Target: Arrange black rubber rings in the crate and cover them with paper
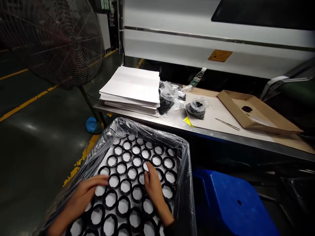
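Observation:
My left hand [85, 193] lies flat across black plastic rings [125, 186], which stand in tight rows on a white sheet [104, 167]. A clear plastic liner [147, 131] lines the container around them. My right hand [154, 186] presses its fingertips down among the rings near the middle of the layer. Its fingers hide whether a ring is gripped. Nothing shows in my left hand. The lower rows run out of view at the bottom.
Behind the liner stands a steel table [172, 123] bearing stacked white paper [130, 87], bags of black parts [197, 109] and a cardboard tray [258, 113]. A blue stool [233, 203] stands to the right. A floor fan [51, 39] stands at the left.

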A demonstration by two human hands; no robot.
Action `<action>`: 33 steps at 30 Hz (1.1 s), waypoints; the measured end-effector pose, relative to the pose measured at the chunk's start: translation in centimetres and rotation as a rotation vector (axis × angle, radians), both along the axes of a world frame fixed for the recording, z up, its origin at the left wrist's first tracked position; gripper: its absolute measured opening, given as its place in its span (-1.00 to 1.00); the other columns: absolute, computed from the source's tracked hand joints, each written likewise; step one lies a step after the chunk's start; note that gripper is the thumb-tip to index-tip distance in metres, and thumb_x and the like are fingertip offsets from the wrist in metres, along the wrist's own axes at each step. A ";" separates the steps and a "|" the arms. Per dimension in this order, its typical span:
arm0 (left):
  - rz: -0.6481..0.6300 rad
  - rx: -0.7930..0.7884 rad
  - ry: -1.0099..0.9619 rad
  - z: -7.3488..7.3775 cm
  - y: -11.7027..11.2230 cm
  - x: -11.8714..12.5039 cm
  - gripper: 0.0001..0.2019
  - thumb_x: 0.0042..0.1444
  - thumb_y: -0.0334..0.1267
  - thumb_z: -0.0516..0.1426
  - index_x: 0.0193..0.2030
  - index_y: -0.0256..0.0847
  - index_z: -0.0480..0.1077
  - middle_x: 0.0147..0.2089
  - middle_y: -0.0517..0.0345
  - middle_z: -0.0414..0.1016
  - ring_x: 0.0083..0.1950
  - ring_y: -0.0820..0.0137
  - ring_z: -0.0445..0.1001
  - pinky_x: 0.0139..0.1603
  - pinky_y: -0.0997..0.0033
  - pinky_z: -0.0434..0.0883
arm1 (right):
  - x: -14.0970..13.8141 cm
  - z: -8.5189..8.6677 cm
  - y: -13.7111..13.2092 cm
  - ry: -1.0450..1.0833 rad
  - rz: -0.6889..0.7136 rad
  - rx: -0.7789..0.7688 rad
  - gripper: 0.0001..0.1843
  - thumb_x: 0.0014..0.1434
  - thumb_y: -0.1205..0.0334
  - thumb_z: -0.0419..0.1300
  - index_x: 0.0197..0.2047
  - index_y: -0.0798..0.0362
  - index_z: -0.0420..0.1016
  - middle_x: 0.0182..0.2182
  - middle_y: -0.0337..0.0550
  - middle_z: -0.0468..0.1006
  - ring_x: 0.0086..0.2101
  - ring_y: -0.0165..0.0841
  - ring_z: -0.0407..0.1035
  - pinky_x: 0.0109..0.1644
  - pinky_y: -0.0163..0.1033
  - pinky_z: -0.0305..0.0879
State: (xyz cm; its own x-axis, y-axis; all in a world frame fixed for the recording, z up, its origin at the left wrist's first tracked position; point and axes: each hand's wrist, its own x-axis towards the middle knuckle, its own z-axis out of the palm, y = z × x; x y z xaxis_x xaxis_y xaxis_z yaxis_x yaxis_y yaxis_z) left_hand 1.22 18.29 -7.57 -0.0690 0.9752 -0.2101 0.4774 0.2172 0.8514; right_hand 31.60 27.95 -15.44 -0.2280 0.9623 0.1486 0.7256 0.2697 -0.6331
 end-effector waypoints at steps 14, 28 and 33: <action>-0.394 0.279 0.724 -13.6 16.0 0.1 -0.31 0.27 -0.27 0.04 0.43 -0.16 -0.25 0.50 -0.13 -0.35 0.47 -0.01 -0.35 0.39 -0.25 -0.16 | -5.5 -5.8 11.6 -0.225 0.277 0.091 -0.41 0.35 0.00 -0.06 0.38 -0.07 0.00 0.40 -0.05 -0.08 0.34 -0.08 -0.19 0.39 0.16 -0.26; -0.335 0.273 0.735 -13.1 15.2 1.3 -0.27 0.07 -0.70 -0.09 0.39 -0.28 -0.10 0.43 -0.15 -0.04 0.45 0.11 -0.12 0.38 -0.11 0.08 | -10.0 -2.8 12.8 -0.252 0.432 0.169 -0.50 0.26 0.39 0.02 0.27 0.14 0.18 0.23 0.01 0.26 0.20 -0.22 0.15 0.27 -0.08 0.13; -0.276 0.261 0.748 -12.9 13.8 2.8 -0.41 0.24 -0.52 -0.11 0.41 -0.27 -0.11 0.43 -0.14 0.01 0.45 0.16 -0.09 0.37 -0.03 0.12 | -12.0 -4.2 16.1 -0.300 0.442 0.201 -0.47 0.32 0.03 0.04 0.26 0.11 0.19 0.17 0.07 0.33 0.18 -0.11 0.20 0.24 0.14 0.13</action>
State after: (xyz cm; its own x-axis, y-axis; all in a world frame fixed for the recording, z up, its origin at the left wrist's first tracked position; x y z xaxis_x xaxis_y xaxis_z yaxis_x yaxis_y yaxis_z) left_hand 4.04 32.07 -20.50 0.1481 0.9885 0.0306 0.9434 -0.1505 0.2954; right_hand 19.57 44.08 -19.60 -0.6633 0.7250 0.1855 0.6562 0.6826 -0.3216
